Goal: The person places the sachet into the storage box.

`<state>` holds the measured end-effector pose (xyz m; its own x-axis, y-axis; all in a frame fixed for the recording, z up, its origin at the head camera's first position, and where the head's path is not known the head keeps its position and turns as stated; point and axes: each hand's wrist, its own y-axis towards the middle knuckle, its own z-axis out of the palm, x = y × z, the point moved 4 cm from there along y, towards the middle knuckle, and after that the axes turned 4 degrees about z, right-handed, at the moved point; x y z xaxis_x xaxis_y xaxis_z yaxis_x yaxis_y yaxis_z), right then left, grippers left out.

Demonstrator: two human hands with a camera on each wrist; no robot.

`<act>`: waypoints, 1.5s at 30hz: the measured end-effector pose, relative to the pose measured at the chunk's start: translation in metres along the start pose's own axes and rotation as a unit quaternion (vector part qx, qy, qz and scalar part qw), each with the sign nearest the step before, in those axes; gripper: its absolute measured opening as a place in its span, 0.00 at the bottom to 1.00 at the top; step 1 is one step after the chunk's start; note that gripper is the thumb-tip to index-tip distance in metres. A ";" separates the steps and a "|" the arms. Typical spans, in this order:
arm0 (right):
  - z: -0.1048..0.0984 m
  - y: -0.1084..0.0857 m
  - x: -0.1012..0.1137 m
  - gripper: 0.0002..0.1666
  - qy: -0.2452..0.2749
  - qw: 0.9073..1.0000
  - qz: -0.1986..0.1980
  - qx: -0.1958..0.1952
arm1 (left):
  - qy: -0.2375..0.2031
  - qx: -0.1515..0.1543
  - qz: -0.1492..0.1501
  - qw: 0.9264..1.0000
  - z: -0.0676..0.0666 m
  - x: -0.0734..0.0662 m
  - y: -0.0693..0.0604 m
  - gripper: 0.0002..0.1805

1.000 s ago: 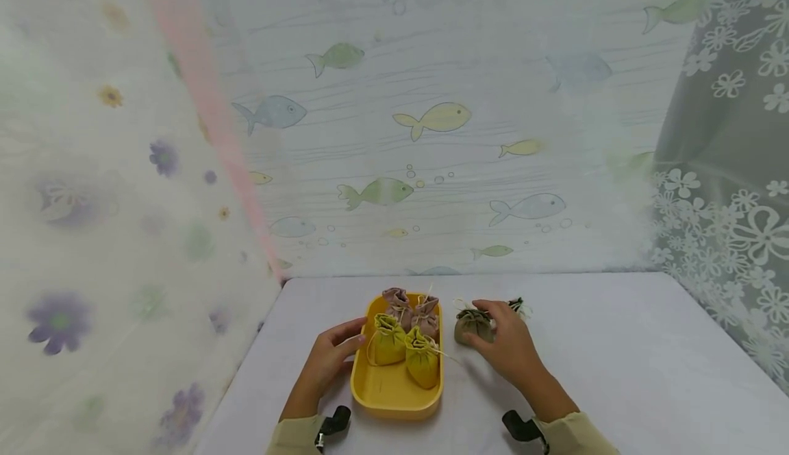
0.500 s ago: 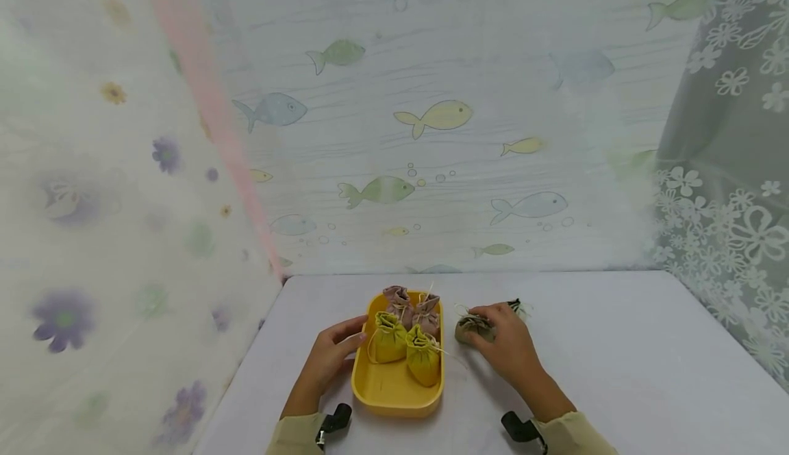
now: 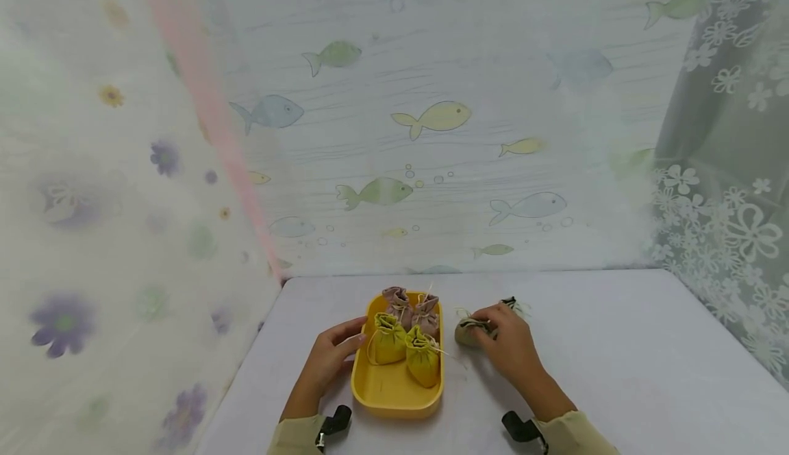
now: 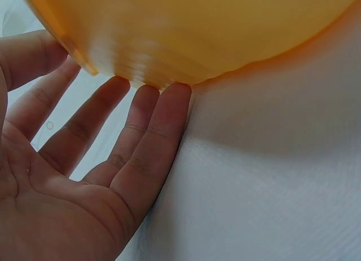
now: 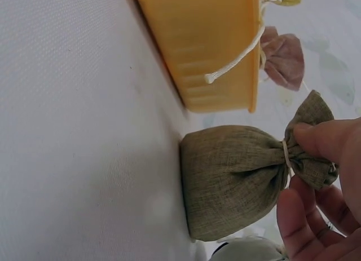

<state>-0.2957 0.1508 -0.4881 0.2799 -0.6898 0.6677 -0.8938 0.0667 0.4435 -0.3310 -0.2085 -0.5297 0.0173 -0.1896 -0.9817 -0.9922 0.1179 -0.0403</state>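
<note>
In the head view, my left hand (image 3: 329, 355) is at the left side of a yellow plastic tub (image 3: 394, 400). The left wrist view shows its fairly straight fingertips touching the tub's outer wall (image 4: 186, 35), with the thumb or a finger near the rim. My right hand (image 3: 511, 342) pinches the gathered neck of an olive-green drawstring pouch (image 5: 231, 179), its thumb on the cloth above the tie cord. That pouch rests on its flat base on the white table, just right of the tub. Part of it is hidden behind the fingers in the head view.
Inside the tub stand two yellow-green pouches (image 3: 390, 342) and two mauve pouches (image 3: 425, 316). Another pouch with a dark top (image 3: 510, 302) is behind my right hand, mostly hidden. A white cord hangs over the tub's right rim. Fish-patterned curtain (image 3: 431, 188) borders the table's back.
My right thumb has shifted from the olive-green pouch's body up toward its neck, and the fingers have closed in around the gathered top. Left hand and tub stay put.
</note>
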 end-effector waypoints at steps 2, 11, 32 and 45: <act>-0.001 0.001 0.000 0.11 0.004 1.000 0.004 -0.002 | 0.001 0.001 0.000 1.000 0.000 0.000 0.001 0.31; -0.005 0.000 0.001 0.11 0.020 1.000 0.004 -0.014 | 0.004 0.000 -0.004 1.000 0.000 0.000 0.000 0.32; -0.024 0.007 0.010 0.11 0.045 0.998 -0.007 -0.040 | 0.002 -0.005 -0.003 1.000 0.001 -0.001 -0.001 0.31; -0.036 0.010 0.016 0.10 0.057 0.997 -0.002 -0.048 | 0.007 0.001 -0.010 1.000 -0.001 0.002 0.001 0.33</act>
<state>-0.2874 0.1663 -0.4512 0.3255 -0.6040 0.7274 -0.8564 0.1378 0.4977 -0.3324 -0.2095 -0.5321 0.0350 -0.2051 -0.9781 -0.9915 0.1152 -0.0596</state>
